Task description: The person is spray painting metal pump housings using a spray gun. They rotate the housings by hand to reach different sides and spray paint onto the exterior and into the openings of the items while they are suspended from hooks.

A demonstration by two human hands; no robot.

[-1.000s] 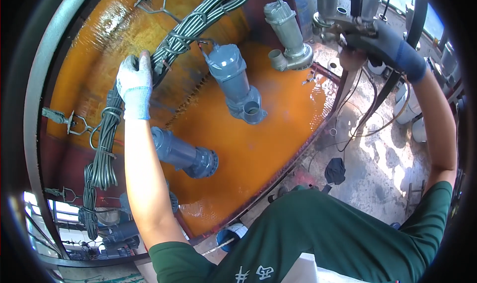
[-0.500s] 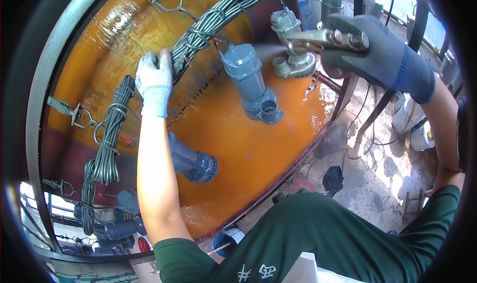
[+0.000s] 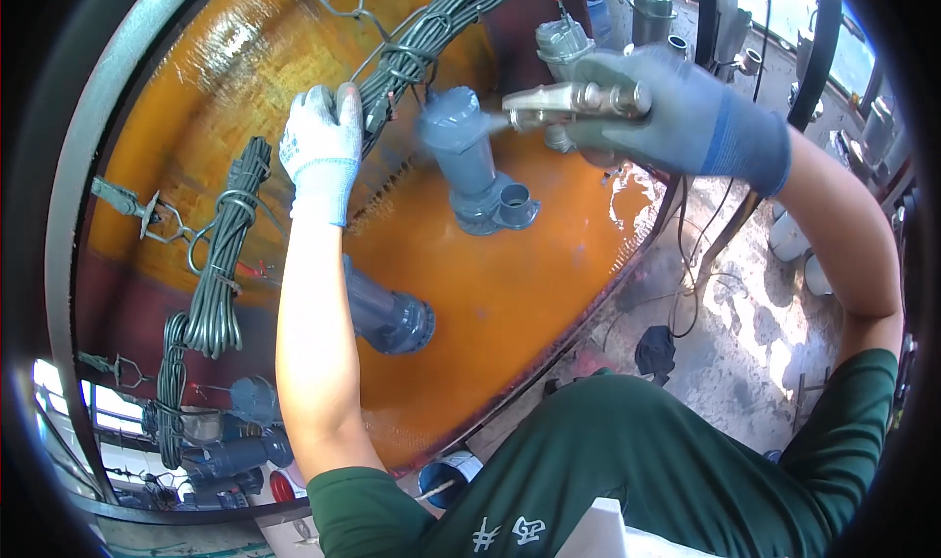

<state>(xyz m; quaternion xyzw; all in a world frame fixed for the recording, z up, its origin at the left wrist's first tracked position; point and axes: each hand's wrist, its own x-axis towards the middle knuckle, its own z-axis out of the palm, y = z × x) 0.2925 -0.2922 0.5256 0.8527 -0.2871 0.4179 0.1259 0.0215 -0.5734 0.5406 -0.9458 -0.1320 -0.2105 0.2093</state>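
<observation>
A metal spray gun is gripped in my gloved right hand, blurred by motion. Its nozzle points left at the upper body of a grey-blue submersible pump, with a faint mist between them. This pump hangs upright, its round outlet to the lower right. My gloved left hand is closed at the lower end of a coiled dark cable beside the pump; the fingers' far side is hidden. Behind the spray gun hangs an unpainted-looking pump, partly covered by the right hand.
An orange-coated curved basin lies below the pumps. Another dark pump hangs beside my left forearm, and a second cable coil hangs at left. A bucket stands near my knees. A dark cloth lies on the floor.
My right hand has swung left with the spray gun, nearer the pump. The pump has shifted slightly left. My left hand has moved a little right, and the cable coil has shifted.
</observation>
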